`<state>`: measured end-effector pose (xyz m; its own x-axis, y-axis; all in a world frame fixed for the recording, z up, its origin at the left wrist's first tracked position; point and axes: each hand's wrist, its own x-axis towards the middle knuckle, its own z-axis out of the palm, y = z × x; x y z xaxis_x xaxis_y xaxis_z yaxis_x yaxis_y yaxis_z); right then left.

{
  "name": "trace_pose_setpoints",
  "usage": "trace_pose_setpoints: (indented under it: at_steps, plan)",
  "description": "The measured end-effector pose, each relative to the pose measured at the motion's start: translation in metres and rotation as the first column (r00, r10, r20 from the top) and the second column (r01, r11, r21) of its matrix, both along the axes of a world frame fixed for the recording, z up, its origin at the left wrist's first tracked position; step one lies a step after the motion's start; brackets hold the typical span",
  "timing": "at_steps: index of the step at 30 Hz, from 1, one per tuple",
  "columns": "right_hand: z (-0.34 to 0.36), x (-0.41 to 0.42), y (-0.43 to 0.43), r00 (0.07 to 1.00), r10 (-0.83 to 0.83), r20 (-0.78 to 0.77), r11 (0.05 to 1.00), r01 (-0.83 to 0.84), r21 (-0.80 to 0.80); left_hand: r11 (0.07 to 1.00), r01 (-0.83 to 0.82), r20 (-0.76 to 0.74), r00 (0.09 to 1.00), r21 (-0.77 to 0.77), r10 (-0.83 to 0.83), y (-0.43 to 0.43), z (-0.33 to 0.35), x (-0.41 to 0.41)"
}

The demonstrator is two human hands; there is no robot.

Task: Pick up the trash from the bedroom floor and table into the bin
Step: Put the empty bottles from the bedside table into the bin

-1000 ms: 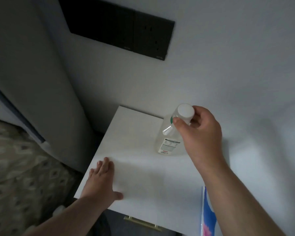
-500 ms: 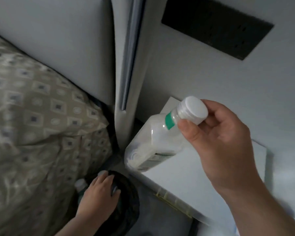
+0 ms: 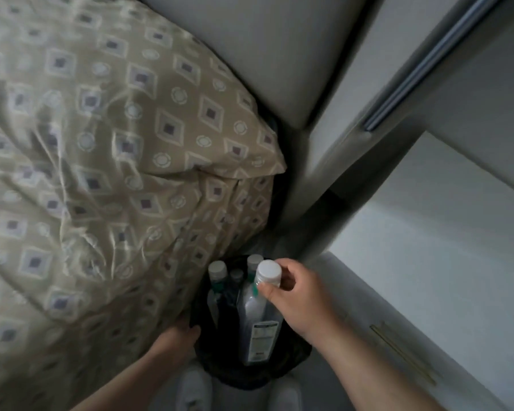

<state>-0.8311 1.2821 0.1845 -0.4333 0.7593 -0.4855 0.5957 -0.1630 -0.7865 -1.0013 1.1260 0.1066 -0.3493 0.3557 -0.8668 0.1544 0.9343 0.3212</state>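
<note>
A dark bin (image 3: pixel 291 361) lined with a black bag stands on the floor between the bed and the white bedside table (image 3: pixel 445 292). My right hand (image 3: pixel 297 295) pinches a clear plastic bottle (image 3: pixel 257 321) at its neck, just below the white cap, and holds it upright inside the bin. Several other white-capped bottles (image 3: pixel 218 272) stand in the bin behind it. My left hand (image 3: pixel 180 336) grips the bin's left rim, partly hidden under the hanging bedcover.
A beige patterned bedcover and pillow (image 3: pixel 101 161) fill the left side and hang down against the bin. A grey padded headboard (image 3: pixel 267 46) rises at the top. My white shoes (image 3: pixel 192 390) stand just in front of the bin.
My right hand has carried the bottle from above the table's edge down into the bin. My left hand stays at the bin's rim. My view has swung left and down.
</note>
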Motion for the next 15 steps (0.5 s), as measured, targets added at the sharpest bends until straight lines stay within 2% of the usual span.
trace_pose_setpoints:
  at_steps: [4,7,10,13,15]
  plan:
    - [-0.054,-0.017,-0.004,0.999,0.015,0.050,0.999,-0.013,-0.044,0.980,-0.199,0.039,0.979,0.013,0.198,0.010,-0.025,0.008]
    - [-0.075,-0.026,-0.005,0.998,-0.008,0.062,0.992,0.016,-0.127,0.949,-0.312,0.011,0.950,0.049,0.312,0.012,-0.033,0.011]
    - [-0.083,-0.036,-0.002,0.996,0.004,0.084,0.986,0.010,-0.165,0.907,-0.418,0.036,0.908,0.055,0.417,0.012,-0.036,0.008]
    - [-0.084,-0.041,0.001,0.991,0.096,0.093,0.981,-0.078,-0.180,0.849,-0.525,0.083,0.850,0.063,0.519,0.014,-0.039,0.004]
    - [-0.081,-0.033,0.003,0.996,0.069,0.050,0.980,-0.059,-0.189,0.827,-0.558,0.081,0.829,0.070,0.553,0.019,-0.041,0.002]
